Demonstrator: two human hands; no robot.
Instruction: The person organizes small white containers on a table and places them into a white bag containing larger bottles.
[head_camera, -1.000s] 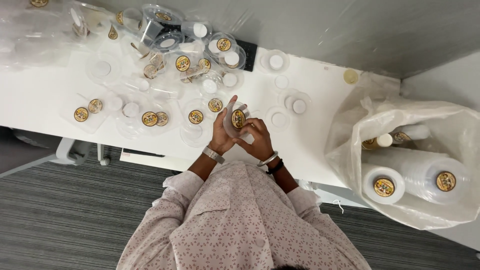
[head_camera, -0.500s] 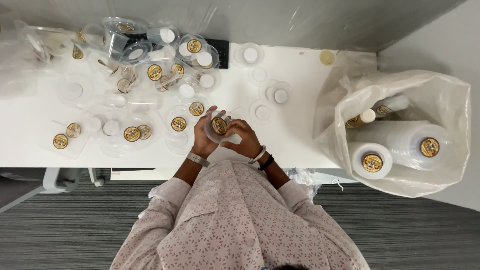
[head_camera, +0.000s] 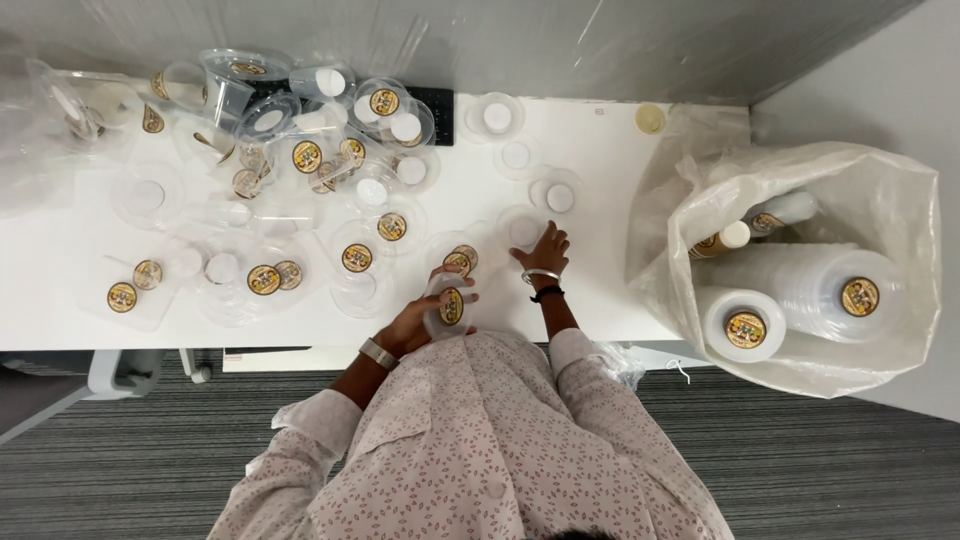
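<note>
Left grip (head_camera: 415, 322) holds labelled cup (head_camera: 445, 307); right hand (head_camera: 543, 250) apart.

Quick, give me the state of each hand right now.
Left hand: closed around a clear plastic cup with a round gold label.
Right hand: open, fingers spread on a clear lid on the white table.

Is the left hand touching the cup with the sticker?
Touching. The head view shows the left hand wrapped around the clear cup, fingers over its side.
</note>
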